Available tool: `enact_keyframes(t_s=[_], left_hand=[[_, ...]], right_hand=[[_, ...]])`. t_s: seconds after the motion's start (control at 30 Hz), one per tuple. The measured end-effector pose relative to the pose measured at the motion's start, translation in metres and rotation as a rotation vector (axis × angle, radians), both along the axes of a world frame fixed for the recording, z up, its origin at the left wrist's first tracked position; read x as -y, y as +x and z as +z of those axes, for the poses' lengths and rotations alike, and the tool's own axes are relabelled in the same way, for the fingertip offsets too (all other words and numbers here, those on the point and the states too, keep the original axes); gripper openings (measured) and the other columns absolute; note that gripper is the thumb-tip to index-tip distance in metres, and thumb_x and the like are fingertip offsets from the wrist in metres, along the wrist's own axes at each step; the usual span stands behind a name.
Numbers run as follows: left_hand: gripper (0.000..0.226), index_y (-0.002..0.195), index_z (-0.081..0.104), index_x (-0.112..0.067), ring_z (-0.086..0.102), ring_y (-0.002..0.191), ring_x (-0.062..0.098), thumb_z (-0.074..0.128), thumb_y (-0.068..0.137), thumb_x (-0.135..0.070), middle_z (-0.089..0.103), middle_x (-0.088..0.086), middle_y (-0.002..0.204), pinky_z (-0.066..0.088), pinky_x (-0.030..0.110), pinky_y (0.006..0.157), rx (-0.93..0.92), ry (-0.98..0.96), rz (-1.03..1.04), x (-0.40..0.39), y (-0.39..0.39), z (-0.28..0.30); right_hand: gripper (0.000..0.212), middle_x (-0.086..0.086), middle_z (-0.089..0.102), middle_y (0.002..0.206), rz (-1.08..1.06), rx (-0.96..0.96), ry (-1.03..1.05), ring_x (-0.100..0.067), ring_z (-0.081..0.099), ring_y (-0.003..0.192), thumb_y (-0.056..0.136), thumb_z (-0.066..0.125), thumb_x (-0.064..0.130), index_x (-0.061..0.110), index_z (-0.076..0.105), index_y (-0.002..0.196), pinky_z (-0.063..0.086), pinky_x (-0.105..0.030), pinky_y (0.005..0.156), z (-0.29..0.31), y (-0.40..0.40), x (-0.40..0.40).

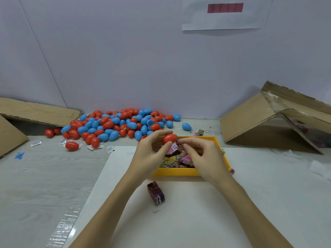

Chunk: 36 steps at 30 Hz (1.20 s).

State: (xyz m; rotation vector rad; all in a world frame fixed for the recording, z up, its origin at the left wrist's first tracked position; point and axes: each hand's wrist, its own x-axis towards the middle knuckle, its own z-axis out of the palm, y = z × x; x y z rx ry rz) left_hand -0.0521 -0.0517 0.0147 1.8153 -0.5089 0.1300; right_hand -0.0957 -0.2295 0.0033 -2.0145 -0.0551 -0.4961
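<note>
Plainly, we judge the red egg light and slippery. Our left hand pinches its middle, right hand its end.

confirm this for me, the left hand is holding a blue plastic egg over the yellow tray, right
Not quite: the plastic egg that the left hand holds over the yellow tray is red, not blue. The head view shows it.

The grey worktop carries a white sheet bearing a yellow tray and a packet bundle; red and blue plastic eggs heap behind.
</note>
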Motion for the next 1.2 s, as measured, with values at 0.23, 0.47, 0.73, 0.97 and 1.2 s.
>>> enact_keyframes(t_s=[0.23, 0.47, 0.73, 0.97, 1.2], left_hand=[[0.033, 0.128, 0.065, -0.028, 0.07, 0.101, 0.012, 0.069, 0.097, -0.017, 0.068, 0.005, 0.123, 0.057, 0.015, 0.074, -0.172, -0.063, 0.032, -0.001, 0.003, -0.001], [0.03, 0.13, 0.064, -0.021, 0.074, 0.092, 0.013, 0.063, 0.1, -0.026, 0.072, 0.003, 0.111, 0.059, 0.02, 0.077, -0.148, -0.11, 0.053, 0.002, 0.001, 0.001], [0.029, 0.119, 0.065, -0.015, 0.073, 0.089, 0.019, 0.046, 0.107, -0.033, 0.074, 0.007, 0.098, 0.062, 0.033, 0.083, -0.155, -0.051, 0.05, 0.006, -0.001, -0.003], [0.026, 0.117, 0.065, -0.023, 0.072, 0.083, 0.016, 0.04, 0.11, -0.022, 0.071, 0.003, 0.1, 0.061, 0.024, 0.073, -0.113, -0.026, 0.05, 0.006, -0.002, -0.004], [0.043, 0.073, 0.062, -0.016, 0.056, 0.076, 0.01, 0.034, 0.104, -0.005, 0.061, -0.005, 0.074, 0.045, 0.03, 0.072, -0.13, -0.121, 0.082, 0.012, -0.003, -0.008]], right_hand=[[0.014, 0.009, 0.074, 0.094, -0.192, -0.157, -0.394, -0.001, 0.061, 0.081, 0.088, 0.08, 0.035, 0.025, 0.081, 0.097, 0.047, -0.011, 0.069, -0.004, 0.001, 0.025], [0.037, 0.012, 0.071, 0.086, -0.244, -0.302, -0.348, -0.003, 0.062, 0.08, 0.079, 0.084, 0.049, 0.03, 0.077, 0.11, 0.042, -0.02, 0.062, -0.008, 0.008, 0.021], [0.018, 0.014, 0.066, 0.079, -0.275, -0.4, -0.308, -0.002, 0.06, 0.076, 0.081, 0.084, 0.044, 0.033, 0.072, 0.09, 0.039, -0.024, 0.059, -0.007, 0.012, 0.021], [0.015, 0.011, 0.072, 0.092, -0.273, -0.171, -0.176, -0.003, 0.062, 0.083, 0.093, 0.074, 0.036, 0.024, 0.08, 0.099, 0.047, -0.019, 0.067, -0.007, 0.009, 0.02], [0.018, 0.019, 0.068, 0.088, -0.178, -0.062, -0.132, 0.004, 0.064, 0.083, 0.099, 0.065, 0.032, 0.024, 0.081, 0.101, 0.047, -0.008, 0.068, -0.001, 0.003, 0.008]])
